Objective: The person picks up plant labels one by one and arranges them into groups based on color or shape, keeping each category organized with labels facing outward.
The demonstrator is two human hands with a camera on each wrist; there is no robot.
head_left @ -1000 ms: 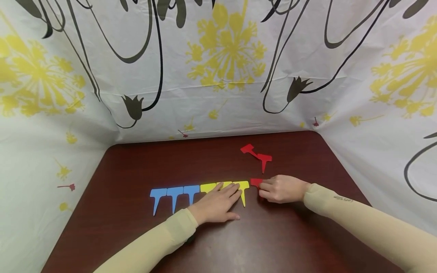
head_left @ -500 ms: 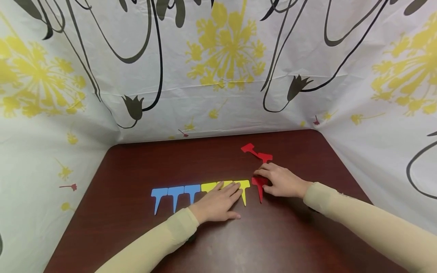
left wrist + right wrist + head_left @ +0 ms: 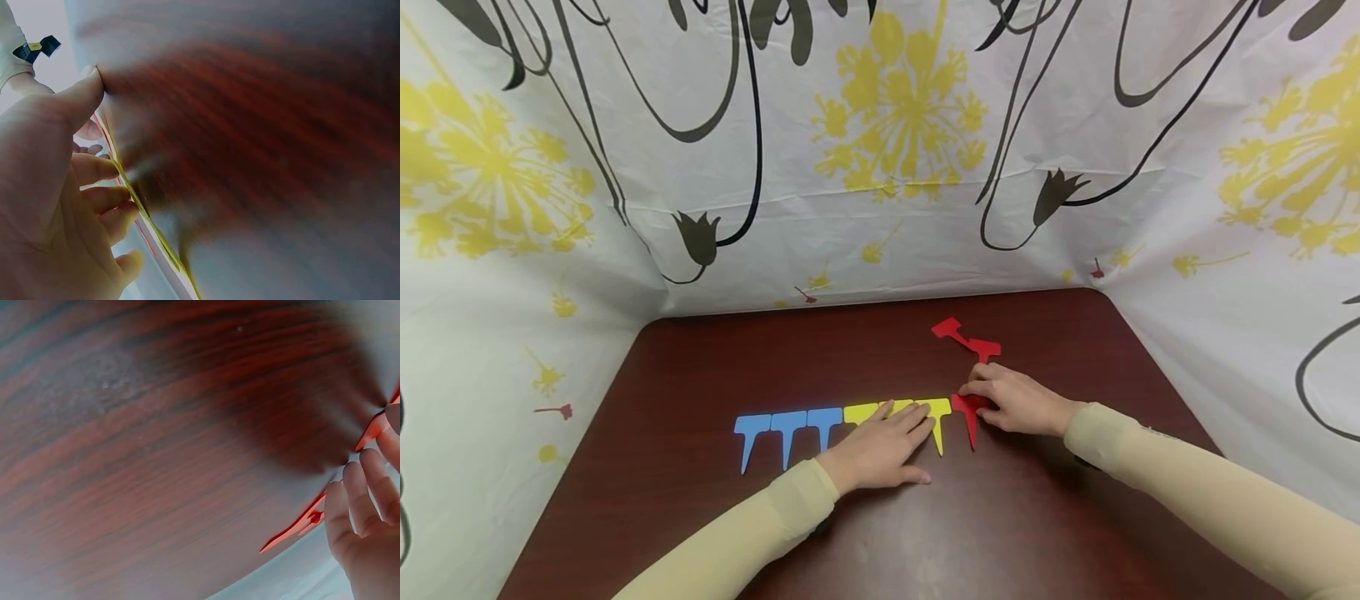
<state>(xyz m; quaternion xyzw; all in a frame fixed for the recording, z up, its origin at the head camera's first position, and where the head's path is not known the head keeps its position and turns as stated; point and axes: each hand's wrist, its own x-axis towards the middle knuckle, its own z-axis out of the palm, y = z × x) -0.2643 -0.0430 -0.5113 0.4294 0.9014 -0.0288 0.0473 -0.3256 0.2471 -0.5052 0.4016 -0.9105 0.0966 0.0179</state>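
Note:
In the head view, T-shaped plastic plant labels lie in a row on the table. Three blue plant labels (image 3: 787, 422) form its left part, and yellow plant labels (image 3: 937, 408) continue it. My left hand (image 3: 877, 450) rests on the yellow labels, fingers spread and straight, hiding part of them. At the row's right end lies a red plant label (image 3: 972, 429), its head touching or almost touching the last yellow one. My right hand (image 3: 1026, 402) touches this red label with thumb and fingertips, covering part of its head. In the right wrist view, its fingers (image 3: 356, 487) look fairly straight.
Two more red plant labels (image 3: 949, 328) lie farther back, touching each other; my right fingertips partly cover the nearer one's stem. The dark wooden table (image 3: 737, 358) has rounded back corners. A patterned white cloth (image 3: 790, 192) hangs behind it and along both sides.
My right hand has loosened its pinch on the red label, and its fingers have extended toward the back. The red label has slid slightly left against the yellow one. My left hand stays put.

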